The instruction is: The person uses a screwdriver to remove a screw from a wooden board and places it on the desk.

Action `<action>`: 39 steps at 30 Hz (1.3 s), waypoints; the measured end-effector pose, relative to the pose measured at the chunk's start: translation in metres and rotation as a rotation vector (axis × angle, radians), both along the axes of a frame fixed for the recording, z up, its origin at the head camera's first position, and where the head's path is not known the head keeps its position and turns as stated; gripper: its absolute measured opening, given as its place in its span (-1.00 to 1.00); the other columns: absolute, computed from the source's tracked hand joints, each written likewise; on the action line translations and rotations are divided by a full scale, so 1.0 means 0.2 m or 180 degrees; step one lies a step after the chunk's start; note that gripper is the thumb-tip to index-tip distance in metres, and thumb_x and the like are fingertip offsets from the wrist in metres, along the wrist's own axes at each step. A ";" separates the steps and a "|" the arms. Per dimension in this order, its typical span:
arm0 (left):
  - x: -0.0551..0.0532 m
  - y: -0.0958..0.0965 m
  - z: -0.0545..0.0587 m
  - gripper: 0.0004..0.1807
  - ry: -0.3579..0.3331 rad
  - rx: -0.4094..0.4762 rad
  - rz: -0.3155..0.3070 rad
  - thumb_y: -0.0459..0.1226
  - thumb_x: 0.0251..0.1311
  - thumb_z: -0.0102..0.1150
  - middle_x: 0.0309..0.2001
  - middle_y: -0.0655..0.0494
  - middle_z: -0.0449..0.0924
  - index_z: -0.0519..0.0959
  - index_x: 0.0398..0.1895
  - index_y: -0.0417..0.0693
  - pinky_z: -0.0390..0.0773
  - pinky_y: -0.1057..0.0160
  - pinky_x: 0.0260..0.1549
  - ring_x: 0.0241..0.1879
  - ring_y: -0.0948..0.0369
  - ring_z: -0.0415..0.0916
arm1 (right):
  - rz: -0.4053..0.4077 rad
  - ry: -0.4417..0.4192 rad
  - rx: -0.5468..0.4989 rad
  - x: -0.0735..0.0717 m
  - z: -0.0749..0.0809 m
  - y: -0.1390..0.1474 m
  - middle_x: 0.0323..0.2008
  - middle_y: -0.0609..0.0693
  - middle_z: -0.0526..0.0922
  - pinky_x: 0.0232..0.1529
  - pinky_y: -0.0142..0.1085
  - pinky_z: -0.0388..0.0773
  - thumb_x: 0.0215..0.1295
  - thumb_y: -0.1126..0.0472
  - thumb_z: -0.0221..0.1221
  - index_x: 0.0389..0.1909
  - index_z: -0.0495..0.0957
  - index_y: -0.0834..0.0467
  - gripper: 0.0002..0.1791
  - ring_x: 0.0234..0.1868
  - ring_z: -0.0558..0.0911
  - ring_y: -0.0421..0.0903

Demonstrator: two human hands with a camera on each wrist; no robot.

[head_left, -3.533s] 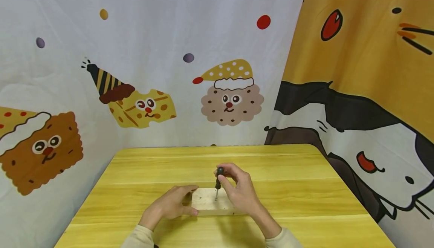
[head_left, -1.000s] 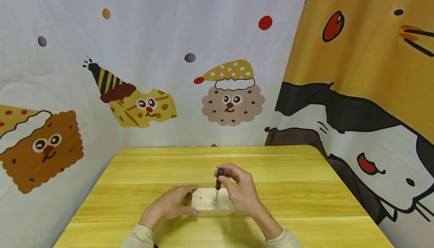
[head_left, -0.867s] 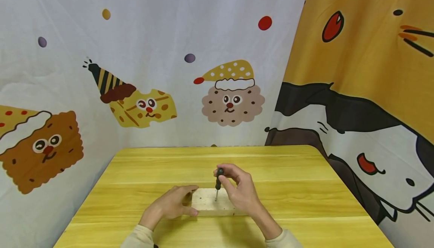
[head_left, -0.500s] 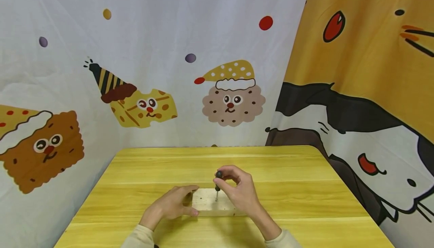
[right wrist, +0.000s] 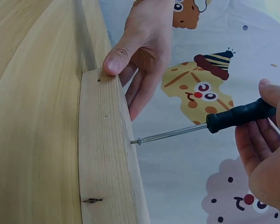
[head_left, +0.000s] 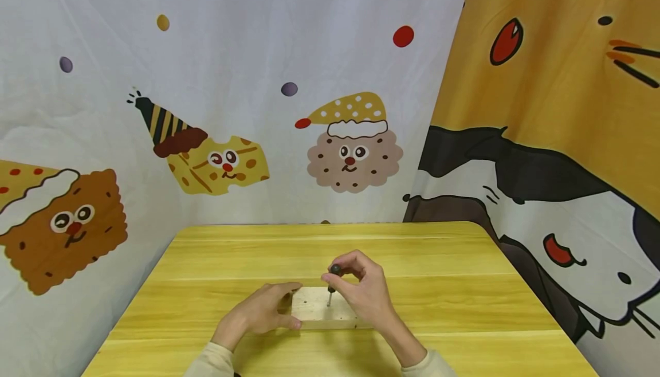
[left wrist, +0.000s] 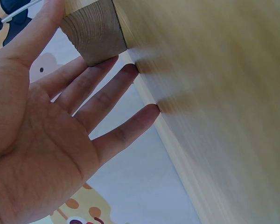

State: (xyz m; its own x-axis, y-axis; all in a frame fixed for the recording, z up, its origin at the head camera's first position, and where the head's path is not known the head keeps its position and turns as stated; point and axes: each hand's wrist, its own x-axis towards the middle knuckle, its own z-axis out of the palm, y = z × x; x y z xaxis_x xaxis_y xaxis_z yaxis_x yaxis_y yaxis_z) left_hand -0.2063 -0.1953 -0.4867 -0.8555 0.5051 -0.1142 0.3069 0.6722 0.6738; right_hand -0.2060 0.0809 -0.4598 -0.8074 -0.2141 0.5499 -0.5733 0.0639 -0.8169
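A pale wooden block [head_left: 313, 311] lies on the table, a dark knot and small holes marking its faces. My left hand [head_left: 260, 308] grips the block's left end, thumb on the near side and fingers on the far side; the left wrist view shows the block's end grain [left wrist: 97, 35]. Thumb and fingers of my right hand [head_left: 368, 292] hold the black handle of a screwdriver [right wrist: 235, 116]. Its steel shaft reaches down to a small screw [right wrist: 135, 142], which stands partly sunk in the block's top face with some thread showing. The right hand covers the block's right part in the head view.
The yellow wood-grain table [head_left: 232, 256] extends around the block on all sides. Behind it hangs a white curtain [head_left: 232, 50] with cartoon prints, and an orange printed one [head_left: 557, 90] hangs at the right.
My right thumb and fingers have shifted round the screwdriver handle, with the thumb now lying across it, and the handle's tilt has changed slightly. The left hand and block keep their place.
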 end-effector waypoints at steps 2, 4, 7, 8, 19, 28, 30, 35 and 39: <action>0.00 0.00 -0.01 0.01 0.0001 -0.0010 0.0002 0.04 0.30 0.63 0.56 -0.32 0.56 0.42 0.67 -0.28 0.55 -0.43 0.51 0.54 -0.30 0.55 | 0.0044 0.0056 -0.0019 0.00 0.01 0.00 -0.13 0.18 0.80 0.01 -0.27 0.88 0.39 0.34 0.56 -0.09 0.74 0.11 -0.79 -0.16 0.82 -0.21; -0.01 0.00 -0.01 0.02 -0.0002 -0.0010 0.0002 0.06 0.30 0.63 0.56 -0.32 0.56 0.42 0.67 -0.28 0.55 -0.43 0.51 0.54 -0.30 0.55 | 0.0073 0.0133 -0.0033 0.00 0.01 0.00 -0.13 0.17 0.78 -0.01 -0.25 0.89 0.39 0.35 0.55 -0.09 0.76 0.09 -0.80 -0.15 0.81 -0.19; -0.01 0.00 -0.02 0.02 0.0000 -0.0039 -0.0002 0.08 0.31 0.62 0.56 -0.31 0.57 0.42 0.67 -0.27 0.56 -0.40 0.51 0.54 -0.28 0.56 | 0.0074 0.0264 -0.0028 -0.01 0.00 0.00 -0.15 0.12 0.78 -0.03 -0.27 0.89 0.40 0.38 0.53 -0.03 0.80 0.09 -0.78 -0.15 0.81 -0.15; -0.01 0.00 -0.01 0.02 0.0002 -0.0040 -0.0001 0.08 0.31 0.62 0.56 -0.31 0.57 0.42 0.67 -0.27 0.56 -0.40 0.51 0.54 -0.28 0.56 | 0.0059 0.0303 -0.0012 -0.01 0.00 0.00 -0.15 0.12 0.79 -0.03 -0.27 0.89 0.40 0.39 0.52 -0.01 0.81 0.10 -0.77 -0.15 0.80 -0.14; 0.00 0.00 0.00 0.01 0.0043 -0.0030 -0.0014 0.05 0.30 0.63 0.55 -0.33 0.58 0.43 0.66 -0.29 0.53 -0.43 0.52 0.54 -0.30 0.55 | 0.0000 0.0334 0.0132 -0.01 0.00 0.01 -0.01 0.20 0.88 0.10 -0.33 0.87 0.51 0.47 0.39 0.15 0.76 0.25 -0.73 -0.05 0.84 -0.20; -0.01 0.00 -0.01 0.01 0.0062 -0.0004 -0.0046 0.04 0.30 0.63 0.55 -0.34 0.56 0.42 0.66 -0.31 0.54 -0.44 0.50 0.53 -0.32 0.55 | -0.0015 0.0229 0.0092 -0.01 0.00 0.00 -0.08 0.12 0.90 0.02 -0.28 0.89 0.46 0.44 0.45 0.09 0.78 0.12 -0.72 -0.09 0.85 -0.25; 0.00 0.00 -0.01 0.01 0.0053 0.0003 -0.0047 0.04 0.31 0.63 0.55 -0.35 0.56 0.41 0.66 -0.32 0.54 -0.45 0.50 0.53 -0.32 0.55 | -0.0034 0.0160 0.0087 -0.01 0.00 0.00 -0.09 0.14 0.90 0.00 -0.31 0.89 0.44 0.40 0.49 0.06 0.79 0.09 -0.74 -0.10 0.85 -0.27; 0.00 0.00 -0.01 0.02 0.0045 0.0002 -0.0039 0.04 0.30 0.63 0.56 -0.36 0.55 0.41 0.66 -0.32 0.53 -0.45 0.51 0.54 -0.33 0.54 | -0.0007 0.0082 0.0060 0.00 0.01 0.00 -0.10 0.21 0.89 0.04 -0.31 0.89 0.42 0.32 0.54 0.05 0.76 0.10 -0.74 -0.12 0.87 -0.20; -0.01 0.00 -0.01 0.02 0.0059 -0.0007 -0.0038 0.04 0.30 0.63 0.56 -0.36 0.55 0.41 0.66 -0.31 0.53 -0.46 0.51 0.54 -0.33 0.54 | 0.0039 0.0061 0.0032 0.00 0.00 0.00 -0.09 0.27 0.88 0.08 -0.28 0.89 0.41 0.33 0.54 0.03 0.73 0.13 -0.74 -0.12 0.87 -0.22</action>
State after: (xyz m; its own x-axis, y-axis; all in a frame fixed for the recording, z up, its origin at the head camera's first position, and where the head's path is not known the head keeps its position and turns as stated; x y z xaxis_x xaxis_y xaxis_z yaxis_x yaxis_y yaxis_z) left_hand -0.2075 -0.1960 -0.4883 -0.8513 0.5152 -0.0996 0.3274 0.6698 0.6665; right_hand -0.2056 0.0815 -0.4588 -0.7939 -0.2294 0.5631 -0.5897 0.0650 -0.8050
